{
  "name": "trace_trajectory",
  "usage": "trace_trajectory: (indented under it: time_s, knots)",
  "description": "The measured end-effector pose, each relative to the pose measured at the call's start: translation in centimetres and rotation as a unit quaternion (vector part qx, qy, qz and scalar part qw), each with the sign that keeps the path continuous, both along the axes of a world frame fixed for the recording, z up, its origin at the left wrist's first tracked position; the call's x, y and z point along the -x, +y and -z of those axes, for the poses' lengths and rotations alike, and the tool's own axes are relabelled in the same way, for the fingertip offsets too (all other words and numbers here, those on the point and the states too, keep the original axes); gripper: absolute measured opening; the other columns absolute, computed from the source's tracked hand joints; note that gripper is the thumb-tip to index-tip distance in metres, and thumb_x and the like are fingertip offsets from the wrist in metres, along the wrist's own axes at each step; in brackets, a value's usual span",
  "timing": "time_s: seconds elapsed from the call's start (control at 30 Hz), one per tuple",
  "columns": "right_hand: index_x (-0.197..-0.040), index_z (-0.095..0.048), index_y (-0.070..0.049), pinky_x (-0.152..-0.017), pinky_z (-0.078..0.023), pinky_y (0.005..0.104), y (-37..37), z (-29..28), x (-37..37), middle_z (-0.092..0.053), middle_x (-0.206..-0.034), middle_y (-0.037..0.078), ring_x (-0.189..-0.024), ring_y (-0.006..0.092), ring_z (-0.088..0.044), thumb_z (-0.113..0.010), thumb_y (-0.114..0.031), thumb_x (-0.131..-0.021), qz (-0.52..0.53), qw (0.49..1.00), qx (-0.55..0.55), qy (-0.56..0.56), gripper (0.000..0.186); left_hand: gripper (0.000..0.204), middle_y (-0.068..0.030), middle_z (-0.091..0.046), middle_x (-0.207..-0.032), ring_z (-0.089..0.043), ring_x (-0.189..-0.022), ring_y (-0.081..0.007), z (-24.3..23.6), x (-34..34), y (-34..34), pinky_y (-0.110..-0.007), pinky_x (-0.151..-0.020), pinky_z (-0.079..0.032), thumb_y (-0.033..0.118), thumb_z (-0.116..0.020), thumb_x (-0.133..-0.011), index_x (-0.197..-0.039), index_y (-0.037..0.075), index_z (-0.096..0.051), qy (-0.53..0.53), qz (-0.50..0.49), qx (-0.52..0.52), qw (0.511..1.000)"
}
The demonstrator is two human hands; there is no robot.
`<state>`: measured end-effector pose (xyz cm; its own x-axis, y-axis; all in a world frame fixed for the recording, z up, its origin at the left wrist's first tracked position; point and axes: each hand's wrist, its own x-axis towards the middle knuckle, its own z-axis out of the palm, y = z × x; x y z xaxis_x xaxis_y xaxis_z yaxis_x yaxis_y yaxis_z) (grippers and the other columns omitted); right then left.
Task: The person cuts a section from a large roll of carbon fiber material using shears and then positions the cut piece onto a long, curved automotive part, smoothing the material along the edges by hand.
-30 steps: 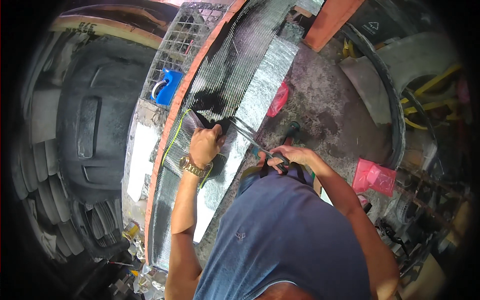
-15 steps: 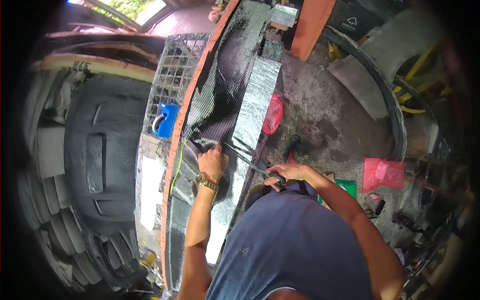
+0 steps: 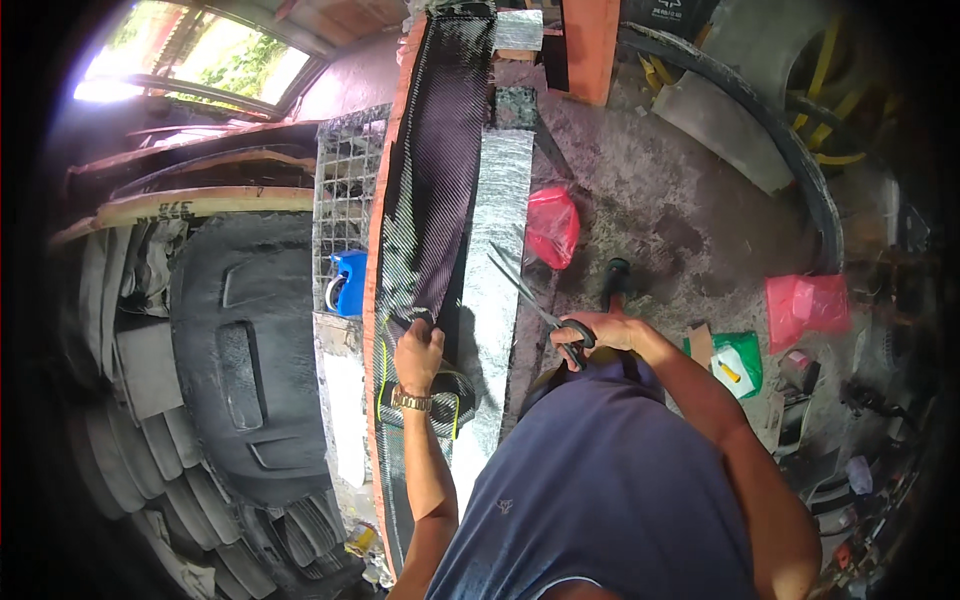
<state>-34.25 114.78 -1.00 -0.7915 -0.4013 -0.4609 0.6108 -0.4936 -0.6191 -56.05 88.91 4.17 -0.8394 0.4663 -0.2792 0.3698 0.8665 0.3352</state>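
A long strip of black woven carbon fibre cloth runs lengthwise along the narrow bench. My left hand is closed on a gathered edge of it, pulling the weave into creases that run away from me. Around that hand lies a folded part of the cloth with a yellow-green edge line. In my right hand are scissors, fingers through the black handles. Their blades stand apart, pointing forward and left over the edge of a silvery sheet, away from the cloth. The cloth inside my left fist is hidden.
A blue tape dispenser stands on the metal grid left of the bench. Further left lies a large dark vented panel. Pink plastic bags and a green packet lie on the right. Curved dark panels stand at far right.
The view has shifted. The scissors have drawn back rightward from the cloth's edge. My left hand still grips the cloth, which now lies straighter and tauter beyond it.
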Motion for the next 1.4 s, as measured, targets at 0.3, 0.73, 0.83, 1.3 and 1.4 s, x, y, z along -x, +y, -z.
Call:
trace_trajectory:
  time_s: [0.3,0.73,0.83,1.3,1.4]
  knots:
    - [-0.090,-0.052,-0.008,-0.059,-0.048,0.0327,0.3,0.5,2.1,-0.064,-0.077,0.007,-0.069,0.0158,-0.063,-0.061,-0.059,-0.091,-0.027,0.997,-0.076,0.000,0.051,0.025,-0.0168,-0.070,-0.081,-0.068,-0.072,-0.0345,0.3,0.6,-0.7,-0.040,-0.068,-0.052,0.022,-0.066,-0.085,-0.093,-0.002,-0.065,-0.049,-0.036,-0.066,0.996]
    - [-0.081,-0.050,-0.009,-0.062,-0.051,0.0361,-0.8,-1.3,8.7,-0.056,-0.072,0.005,-0.066,0.0182,-0.064,-0.064,-0.066,-0.085,-0.065,0.992,-0.110,0.002,0.059,0.027,-0.0191,-0.069,-0.079,-0.067,-0.076,-0.0400,0.5,-0.4,-0.3,-0.048,-0.069,-0.052,0.030,-0.066,-0.084,-0.087,0.003,-0.064,0.000,-0.024,-0.031,0.999]
    - [-0.082,-0.051,-0.008,-0.065,-0.052,0.0376,-1.1,-1.8,9.3,-0.058,-0.075,0.006,-0.066,0.0188,-0.064,-0.064,-0.066,-0.085,-0.060,0.991,-0.115,-0.012,0.059,0.028,-0.0186,-0.069,-0.078,-0.067,-0.076,-0.0401,0.1,-0.6,-0.3,-0.049,-0.069,-0.052,0.031,-0.066,-0.084,-0.090,0.004,-0.063,-0.005,-0.020,0.000,1.000]
    - [-0.093,-0.055,-0.003,-0.052,-0.050,0.0275,-3.9,-0.1,9.8,-0.057,-0.068,0.003,-0.058,0.0131,-0.062,-0.076,-0.053,-0.082,0.044,0.989,-0.135,-0.028,0.055,0.030,-0.0140,-0.063,-0.086,-0.062,-0.084,-0.0335,3.2,1.1,5.6,-0.045,-0.074,-0.049,0.027,-0.073,-0.080,-0.089,0.005,-0.055,0.146,0.142,-0.025,0.979]
    - [-0.098,-0.059,-0.001,-0.051,-0.048,0.0269,-4.1,-0.6,9.8,-0.059,-0.070,0.004,-0.059,0.0133,-0.063,-0.076,-0.053,-0.082,0.052,0.987,-0.148,-0.028,0.057,0.025,-0.0138,-0.064,-0.085,-0.063,-0.084,-0.0331,4.3,1.8,6.4,-0.046,-0.074,-0.049,0.021,-0.071,-0.079,-0.088,0.005,-0.055,0.150,0.158,-0.035,0.975]
